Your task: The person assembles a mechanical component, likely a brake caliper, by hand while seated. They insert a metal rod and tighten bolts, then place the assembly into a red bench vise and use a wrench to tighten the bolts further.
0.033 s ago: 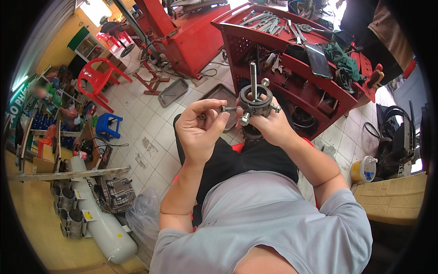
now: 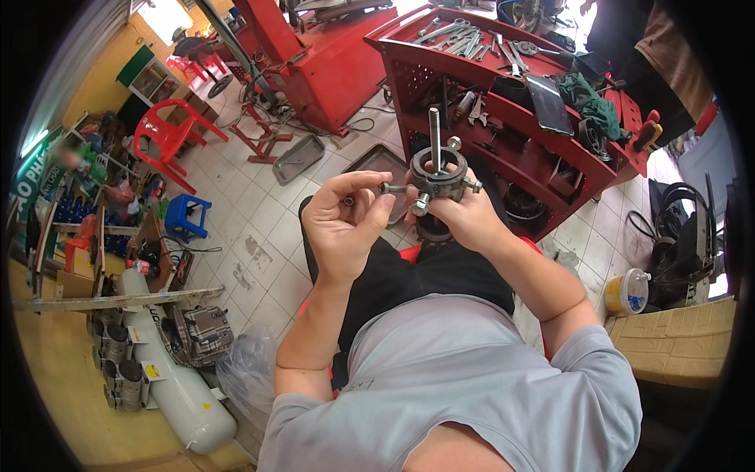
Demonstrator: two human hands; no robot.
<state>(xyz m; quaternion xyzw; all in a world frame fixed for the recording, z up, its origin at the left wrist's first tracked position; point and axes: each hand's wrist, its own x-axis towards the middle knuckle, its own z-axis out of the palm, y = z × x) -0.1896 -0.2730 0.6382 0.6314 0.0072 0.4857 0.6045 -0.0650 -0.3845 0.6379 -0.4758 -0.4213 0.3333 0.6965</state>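
Observation:
My right hand (image 2: 472, 220) is closed around a dark metal ring (image 2: 442, 186) with several bolts sticking out of its sides. A long threaded rod (image 2: 436, 141) stands up through the ring's opening. A dark round part (image 2: 433, 230) shows below, between my legs; whether it joins the ring is hidden. To the left, my left hand (image 2: 343, 224) pinches a small bolt (image 2: 388, 189) between thumb and forefinger, its shank lying toward the ring's left side. Whether the bolt touches the ring is hard to make out. Another small metal piece (image 2: 348, 201) sits among the curled fingers of that hand.
Ahead on the right stands a red tool cart (image 2: 487, 118) with several wrenches (image 2: 464, 38), a phone (image 2: 549, 105) and a green cloth (image 2: 590, 106). Metal trays (image 2: 299, 160) lie on the tiled floor. A blue stool (image 2: 187, 216) and red chair (image 2: 169, 134) are at left.
The ring and its threaded rod have shifted very slightly left in my right hand. My left hand stays in place with the bolt.

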